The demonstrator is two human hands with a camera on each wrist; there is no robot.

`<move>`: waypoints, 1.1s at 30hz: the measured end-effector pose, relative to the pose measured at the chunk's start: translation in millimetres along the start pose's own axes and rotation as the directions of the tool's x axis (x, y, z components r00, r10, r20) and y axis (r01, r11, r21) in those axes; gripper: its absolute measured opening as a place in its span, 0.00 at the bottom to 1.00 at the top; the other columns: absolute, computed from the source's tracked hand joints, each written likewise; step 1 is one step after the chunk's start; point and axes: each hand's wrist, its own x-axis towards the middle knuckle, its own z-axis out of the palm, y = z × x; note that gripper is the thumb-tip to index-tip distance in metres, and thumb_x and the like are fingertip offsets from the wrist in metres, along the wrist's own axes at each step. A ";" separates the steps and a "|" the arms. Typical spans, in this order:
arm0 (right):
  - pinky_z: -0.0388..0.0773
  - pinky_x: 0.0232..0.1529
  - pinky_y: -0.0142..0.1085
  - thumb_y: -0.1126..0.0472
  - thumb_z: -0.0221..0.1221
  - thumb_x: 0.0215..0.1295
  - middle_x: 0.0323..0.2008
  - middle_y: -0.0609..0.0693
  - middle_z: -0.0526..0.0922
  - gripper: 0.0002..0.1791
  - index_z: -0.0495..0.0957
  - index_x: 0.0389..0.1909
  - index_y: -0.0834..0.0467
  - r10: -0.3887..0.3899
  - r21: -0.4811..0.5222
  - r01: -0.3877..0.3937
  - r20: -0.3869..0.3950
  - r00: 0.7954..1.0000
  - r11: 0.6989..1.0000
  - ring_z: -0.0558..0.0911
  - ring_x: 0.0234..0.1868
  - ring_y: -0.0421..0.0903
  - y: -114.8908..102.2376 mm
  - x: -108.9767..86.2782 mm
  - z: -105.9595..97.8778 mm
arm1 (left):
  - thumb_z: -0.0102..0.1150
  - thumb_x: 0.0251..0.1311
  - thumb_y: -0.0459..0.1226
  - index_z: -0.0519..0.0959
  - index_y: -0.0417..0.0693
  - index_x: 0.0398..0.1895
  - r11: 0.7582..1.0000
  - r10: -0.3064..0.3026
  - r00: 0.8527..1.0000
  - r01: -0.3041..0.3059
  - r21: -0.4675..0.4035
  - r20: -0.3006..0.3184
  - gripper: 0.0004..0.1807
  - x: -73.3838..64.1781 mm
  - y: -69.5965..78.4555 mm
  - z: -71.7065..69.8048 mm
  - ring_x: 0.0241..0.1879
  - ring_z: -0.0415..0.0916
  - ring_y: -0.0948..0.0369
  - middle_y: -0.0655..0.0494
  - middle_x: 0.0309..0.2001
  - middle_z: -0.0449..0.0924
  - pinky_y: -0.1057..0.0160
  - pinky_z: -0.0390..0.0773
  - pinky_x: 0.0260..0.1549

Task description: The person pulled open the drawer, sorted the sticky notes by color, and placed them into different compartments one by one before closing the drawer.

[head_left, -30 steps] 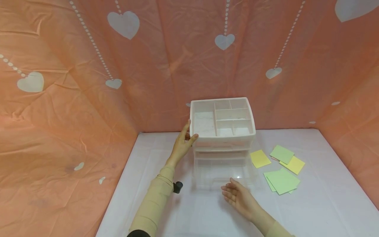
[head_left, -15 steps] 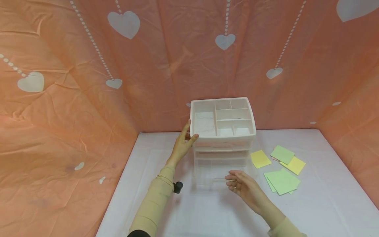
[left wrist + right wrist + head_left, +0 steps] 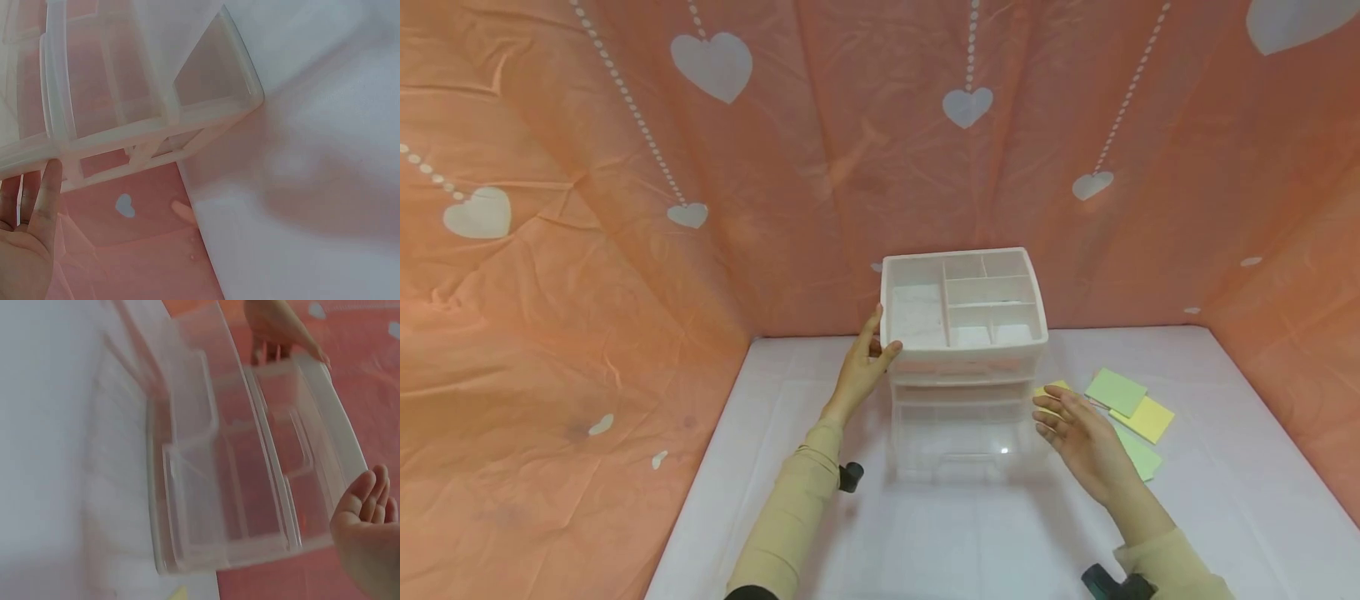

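A white drawer organizer (image 3: 964, 353) with a divided top tray stands at the back middle of the table. One of its lower clear drawers (image 3: 955, 437) sticks out toward the front. My left hand (image 3: 861, 367) holds the organizer's upper left front corner, thumb on the front rim and fingers along the side. In the head view my right hand (image 3: 1086, 442), fingers loosely bent and holding nothing, overlaps the sticky notes. The right wrist view shows this hand (image 3: 369, 525) beside the organizer's top rim. Partly hidden behind it are green sticky notes (image 3: 1141, 456) and a yellow one (image 3: 1060, 387).
Farther right lie another green sticky note (image 3: 1115, 392) and a yellow sticky note (image 3: 1146, 418), overlapping. An orange curtain with white hearts (image 3: 967, 107) hangs behind and on both sides of the white table (image 3: 940, 542).
My right hand has moved from the protruding drawer's front to the right and farther back, over the sticky notes. The left hand and the organizer have stayed put.
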 end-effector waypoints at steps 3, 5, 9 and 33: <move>0.76 0.49 0.30 0.64 0.29 0.76 0.46 0.48 0.80 0.22 0.73 0.51 0.57 -0.039 0.044 0.040 -0.032 0.999 0.998 0.80 0.46 0.42 -9.5 0.0 -9.8 | 0.53 0.61 0.53 0.46 0.75 0.72 1.000 0.000 1.000 0.000 0.004 -0.008 0.39 0.0 0.5 -0.6 0.40 0.74 0.57 0.49 0.55 0.68 0.64 0.75 0.36; 0.76 0.48 0.30 0.65 0.31 0.75 0.45 0.48 0.81 0.20 0.73 0.51 0.57 -0.056 0.039 0.059 -0.069 0.996 0.998 0.80 0.46 0.42 -15.7 -1.1 -16.2 | 0.53 0.61 0.53 0.46 0.75 0.72 1.000 0.004 1.000 -0.004 0.006 -0.013 0.39 0.7 0.6 -1.0 0.40 0.74 0.57 0.49 0.53 0.69 0.64 0.75 0.37; 0.75 0.46 0.28 0.65 0.35 0.75 0.43 0.45 0.80 0.17 0.72 0.51 0.53 -0.054 -0.057 0.045 -0.175 0.983 0.997 0.79 0.44 0.40 -26.5 -5.3 -31.6 | 0.53 0.62 0.51 0.45 0.77 0.71 1.000 0.006 1.000 -0.006 0.002 -0.012 0.38 1.6 0.8 -2.1 0.40 0.74 0.57 0.50 0.52 0.69 0.64 0.75 0.36; 0.70 0.41 0.21 0.45 0.47 0.69 0.62 0.72 0.60 0.42 0.47 0.67 0.74 0.157 -0.704 -0.617 -0.605 0.780 0.352 0.70 0.39 0.24 -28.7 -35.3 -99.5 | 0.51 0.57 0.61 0.46 0.76 0.71 1.000 -0.003 1.000 0.003 -0.012 0.013 0.41 -1.7 0.2 -3.2 0.39 0.74 0.58 0.51 0.48 0.71 0.64 0.74 0.35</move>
